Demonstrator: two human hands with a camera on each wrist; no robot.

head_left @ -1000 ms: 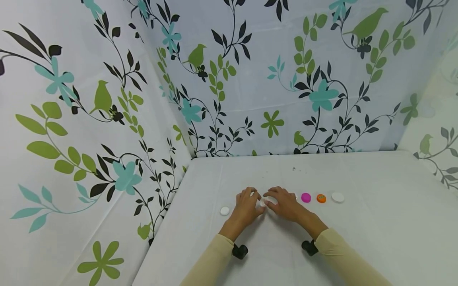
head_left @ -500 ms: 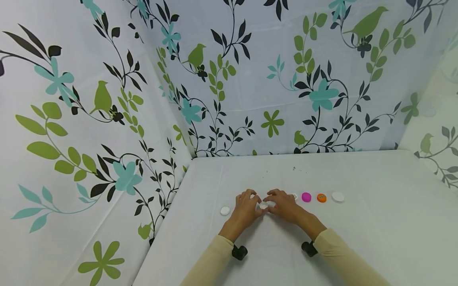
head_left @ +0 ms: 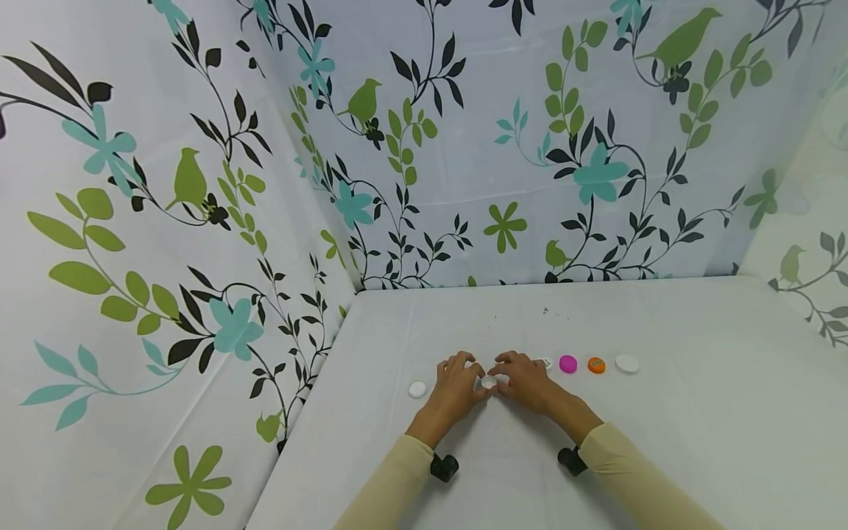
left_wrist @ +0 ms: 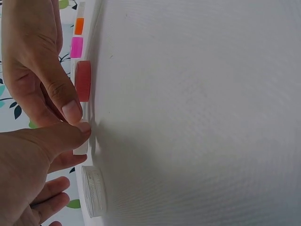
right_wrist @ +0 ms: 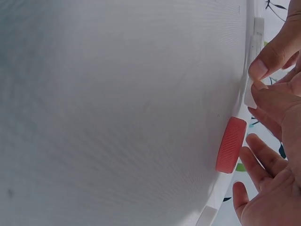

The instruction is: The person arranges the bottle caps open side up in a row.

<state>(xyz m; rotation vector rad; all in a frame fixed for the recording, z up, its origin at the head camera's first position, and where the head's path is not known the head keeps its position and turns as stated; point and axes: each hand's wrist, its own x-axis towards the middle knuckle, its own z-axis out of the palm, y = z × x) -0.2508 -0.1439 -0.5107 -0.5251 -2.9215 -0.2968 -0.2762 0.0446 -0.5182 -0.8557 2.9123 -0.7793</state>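
Note:
A small white bottle cap (head_left: pixel 489 382) sits between my two hands in the head view. My left hand (head_left: pixel 456 384) holds its left side between thumb and forefinger. From the other side my right hand (head_left: pixel 525 380) pinches it too, the two thumbs meeting at its near edge. The cap's white side (left_wrist: pixel 80 147) shows under the left thumb in the left wrist view. A ridged red cap (right_wrist: pixel 231 145) stands close to the right hand's loosely spread other fingers. Near the left hand lies a clear ridged cap (left_wrist: pixel 94 190), seen as a whitish disc from above.
Right of the hands, a row of caps runs along the white table (head_left: pixel 702 412): a white one (head_left: pixel 547 363) partly behind the right hand, a magenta one (head_left: pixel 567 364), an orange one (head_left: pixel 596 365) and a larger white one (head_left: pixel 626 364). A patterned curtain (head_left: pixel 424 147) rises behind.
Both hands have come slightly toward me with the white cap, which shows more plainly between the fingers now. The caps in the row stay put.

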